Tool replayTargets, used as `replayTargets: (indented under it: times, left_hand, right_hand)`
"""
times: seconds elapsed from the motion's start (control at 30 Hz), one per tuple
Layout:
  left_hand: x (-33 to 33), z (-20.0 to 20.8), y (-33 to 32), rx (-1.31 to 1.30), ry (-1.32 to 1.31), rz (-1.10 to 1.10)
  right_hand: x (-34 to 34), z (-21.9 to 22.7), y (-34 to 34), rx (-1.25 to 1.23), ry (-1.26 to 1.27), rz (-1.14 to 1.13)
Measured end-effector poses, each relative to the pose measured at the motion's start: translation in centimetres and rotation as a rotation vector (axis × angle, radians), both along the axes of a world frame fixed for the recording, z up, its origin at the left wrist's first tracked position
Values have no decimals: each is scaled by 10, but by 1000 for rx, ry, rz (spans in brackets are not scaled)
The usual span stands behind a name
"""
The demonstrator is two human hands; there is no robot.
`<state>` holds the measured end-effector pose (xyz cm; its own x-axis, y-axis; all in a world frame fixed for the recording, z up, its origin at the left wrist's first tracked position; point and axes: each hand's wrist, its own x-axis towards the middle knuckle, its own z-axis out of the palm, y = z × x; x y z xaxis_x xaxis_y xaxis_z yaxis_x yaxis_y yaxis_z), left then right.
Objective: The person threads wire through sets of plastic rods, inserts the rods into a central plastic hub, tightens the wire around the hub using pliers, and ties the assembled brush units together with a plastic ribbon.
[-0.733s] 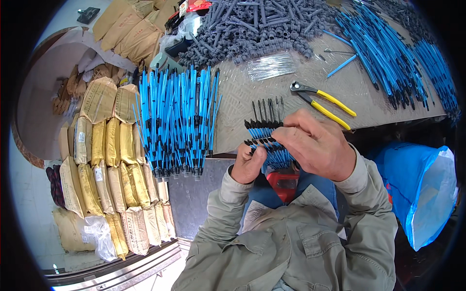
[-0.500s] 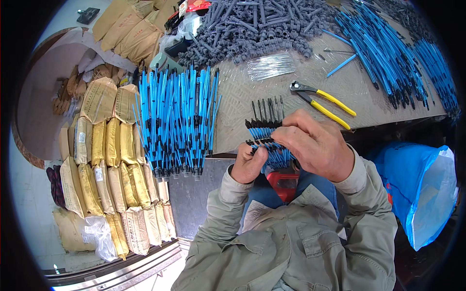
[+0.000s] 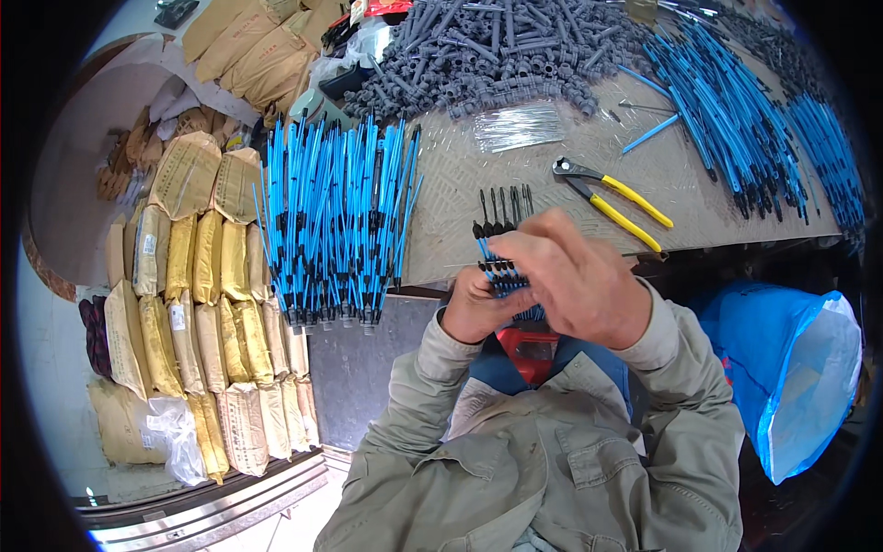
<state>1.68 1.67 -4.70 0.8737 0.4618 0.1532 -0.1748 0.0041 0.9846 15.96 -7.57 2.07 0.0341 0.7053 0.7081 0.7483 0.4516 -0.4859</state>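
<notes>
In front of my body, over my lap, I hold a small bundle of thin blue rods with black fittings (image 3: pixel 497 268). Its black tips point away from me, toward the table. My left hand (image 3: pixel 474 311) is closed around the near left side of the bundle, thumb across it. My right hand (image 3: pixel 584 285) comes from the right, its bent fingers closed against the top of the bundle and covering much of it. Whether a wire sits between those fingers is hidden. Beyond my right hand, pincers with yellow handles (image 3: pixel 614 204) lie open on the table (image 3: pixel 441 202).
Flat thin wires (image 3: pixel 520 127) lie ahead, before a heap of grey plastic fittings (image 3: pixel 487 55). Blue rods are piled at left (image 3: pixel 336 221) and far right (image 3: pixel 727 120). Packed paper sacks (image 3: pixel 207 304) stand on the left. A blue bag (image 3: pixel 782 368) hangs open at right.
My right hand has shifted slightly left and tilted over the bundle, covering more of it. My left thumb now lies further across. The view has shifted slightly.
</notes>
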Motion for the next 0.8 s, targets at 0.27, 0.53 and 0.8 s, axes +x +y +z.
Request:
replayTargets:
  times: [0.27, 0.53, 0.8]
  left_hand:
    - [6, 7, -4, -247, -14, -14]
    - [0, 1, 2, -133, 36, -29]
    - [3, 2, 7, -169, 39, -35]
  right_hand:
    - [130, -39, 114, -127, -79, -114]
    - [133, -83, 172, -441, -336, -239]
    - [128, -54, 143, 11, -137, -60]
